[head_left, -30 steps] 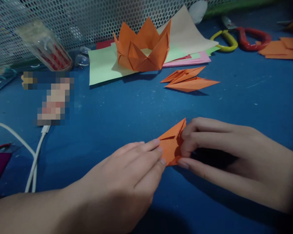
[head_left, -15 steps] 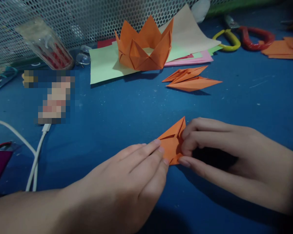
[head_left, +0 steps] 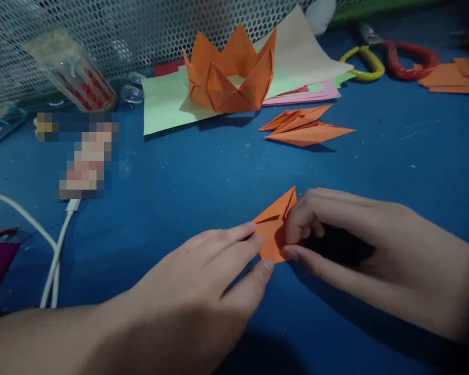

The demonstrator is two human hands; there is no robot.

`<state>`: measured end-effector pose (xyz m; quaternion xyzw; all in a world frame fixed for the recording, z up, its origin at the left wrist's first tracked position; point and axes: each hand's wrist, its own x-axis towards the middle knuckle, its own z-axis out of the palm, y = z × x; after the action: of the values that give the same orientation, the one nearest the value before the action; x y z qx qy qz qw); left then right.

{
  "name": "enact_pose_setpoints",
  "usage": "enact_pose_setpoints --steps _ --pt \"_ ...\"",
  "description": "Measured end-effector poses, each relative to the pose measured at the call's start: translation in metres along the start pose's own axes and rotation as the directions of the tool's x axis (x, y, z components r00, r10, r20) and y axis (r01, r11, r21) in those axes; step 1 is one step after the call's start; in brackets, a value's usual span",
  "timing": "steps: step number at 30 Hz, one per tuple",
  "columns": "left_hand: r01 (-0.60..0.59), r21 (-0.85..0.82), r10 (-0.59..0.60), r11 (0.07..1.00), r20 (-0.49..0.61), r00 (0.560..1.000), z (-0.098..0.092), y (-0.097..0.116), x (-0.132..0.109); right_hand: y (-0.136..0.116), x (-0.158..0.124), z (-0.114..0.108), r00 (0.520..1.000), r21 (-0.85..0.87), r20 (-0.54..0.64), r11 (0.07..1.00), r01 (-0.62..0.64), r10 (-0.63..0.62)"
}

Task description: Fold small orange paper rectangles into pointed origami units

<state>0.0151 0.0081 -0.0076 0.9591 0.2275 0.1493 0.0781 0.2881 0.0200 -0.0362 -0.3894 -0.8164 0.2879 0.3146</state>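
Observation:
A small folded piece of orange paper point(head_left: 272, 237) lies on the blue table, one pointed corner aimed away from me. My left hand point(head_left: 203, 276) rests with fingers stretched out, the tips touching the paper's left edge. At its right edge, my right hand point(head_left: 344, 239) pinches the paper between thumb and curled fingers, hiding that side. Beyond my hands lie narrow, pointed orange folded pieces point(head_left: 308, 134). Farther back stands a crown-shaped orange paper ring point(head_left: 231, 96) with several upright points.
Coloured paper sheets point(head_left: 162, 112) lie under the ring, against a perforated metal panel point(head_left: 148, 31). Scissors point(head_left: 410, 62) and orange paper pieces point(head_left: 453, 77) are at the back right. On the left are a corked glass jar point(head_left: 78, 78), a pixelated object point(head_left: 88, 161) and a white cable point(head_left: 58, 260).
My right fingers have curled further and shifted slightly left over the paper's right edge. The left thumb has spread away from the other fingers. A raised lower edge of the paper now looks flatter.

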Motion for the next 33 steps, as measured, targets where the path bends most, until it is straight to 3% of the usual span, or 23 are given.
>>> enact_pose_setpoints --steps 12,17,23,26,33 --pt "-0.061 0.245 0.06 0.968 0.009 0.998 -0.005 0.006 0.003 0.011 0.002 -0.02 0.964 0.017 0.166 0.978 0.206 -0.206" --pt "-0.051 0.164 0.049 0.985 0.017 0.999 -0.003 0.006 -0.001 0.023 0.006 -0.031 0.908 -0.051 0.229 0.927 0.372 -0.351" --pt "-0.01 0.113 0.008 0.994 0.025 1.0 0.0 0.004 -0.001 0.029 0.011 -0.031 0.854 -0.143 0.199 0.847 0.511 -0.481" --pt "-0.022 0.132 0.02 0.991 0.015 1.0 0.001 0.005 -0.002 0.027 0.012 -0.03 0.833 -0.227 0.221 0.804 0.55 -0.508" --pt "-0.068 0.225 0.065 0.972 0.021 0.998 -0.001 0.007 0.001 0.025 0.011 -0.031 0.834 -0.257 0.246 0.796 0.548 -0.495"
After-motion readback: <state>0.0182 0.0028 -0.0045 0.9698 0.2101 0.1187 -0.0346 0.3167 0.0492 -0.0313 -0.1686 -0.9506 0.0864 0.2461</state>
